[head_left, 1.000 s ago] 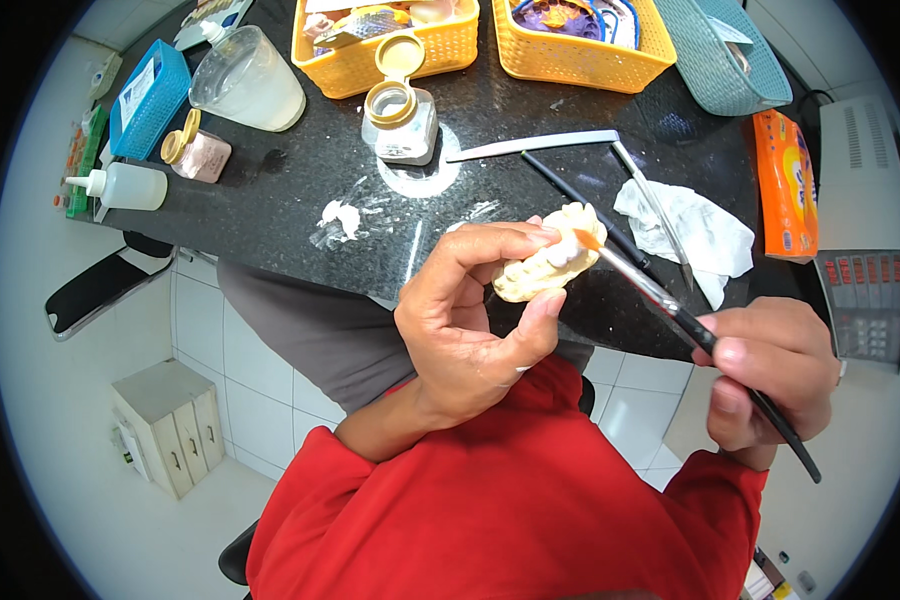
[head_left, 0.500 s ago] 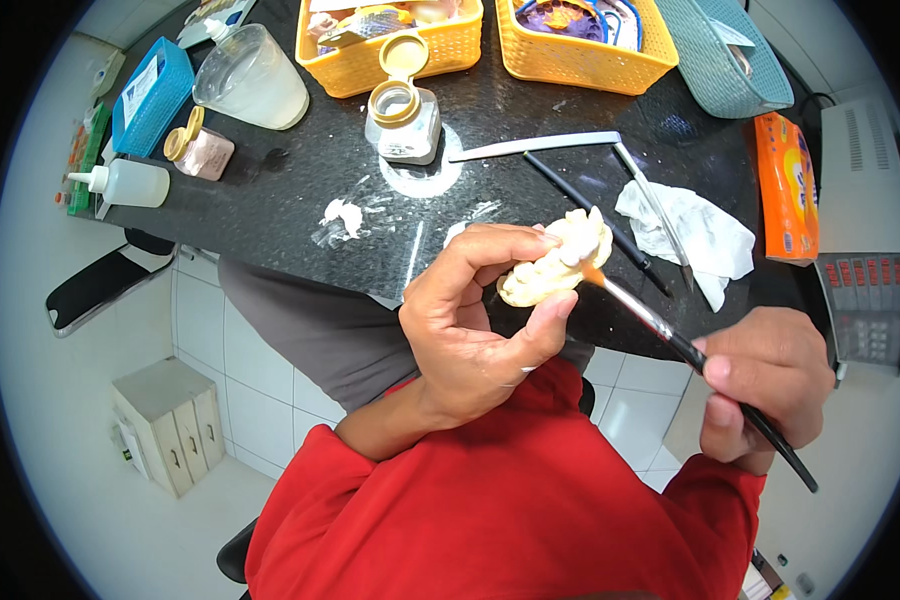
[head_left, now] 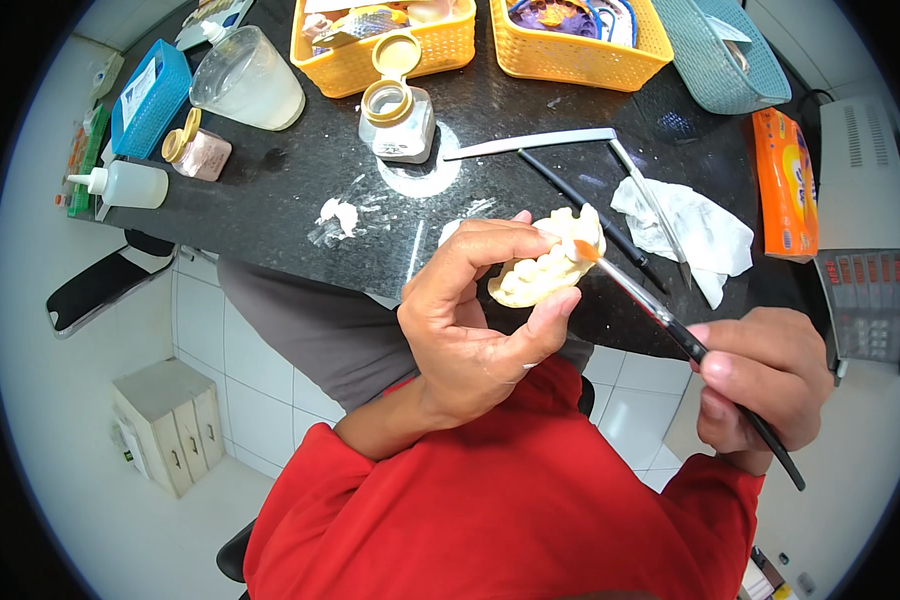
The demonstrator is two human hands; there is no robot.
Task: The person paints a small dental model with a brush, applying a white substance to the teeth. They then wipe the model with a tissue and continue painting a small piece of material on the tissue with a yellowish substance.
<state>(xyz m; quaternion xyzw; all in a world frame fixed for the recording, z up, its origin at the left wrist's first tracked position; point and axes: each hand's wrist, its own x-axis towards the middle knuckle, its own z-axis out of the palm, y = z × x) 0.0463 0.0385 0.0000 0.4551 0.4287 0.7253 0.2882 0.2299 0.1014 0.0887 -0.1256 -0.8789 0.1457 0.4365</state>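
Observation:
Between thumb and fingers, my left hand (head_left: 480,310) grips a cream-coloured dental cast (head_left: 535,276) with a row of teeth, held up over the near edge of the counter. My right hand (head_left: 765,380) is closed round the black handle of a paintbrush (head_left: 660,312). The orange bristles touch the cast near its right end. Behind the cast, on the counter, lie a dark slim rod (head_left: 595,222), a metal tool (head_left: 650,205) and a crumpled white tissue (head_left: 695,232).
An open clear jar (head_left: 398,130) stands on the black counter (head_left: 300,215) beyond my left hand, near a smear of white paste (head_left: 342,214). Yellow baskets (head_left: 580,60), a plastic beaker (head_left: 250,85), a squeeze bottle (head_left: 135,184) and an orange packet (head_left: 785,185) stand around.
The brush tip has shifted slightly up and left across the cast, and the right hand has moved a little with it. The cast is turned slightly in the left hand.

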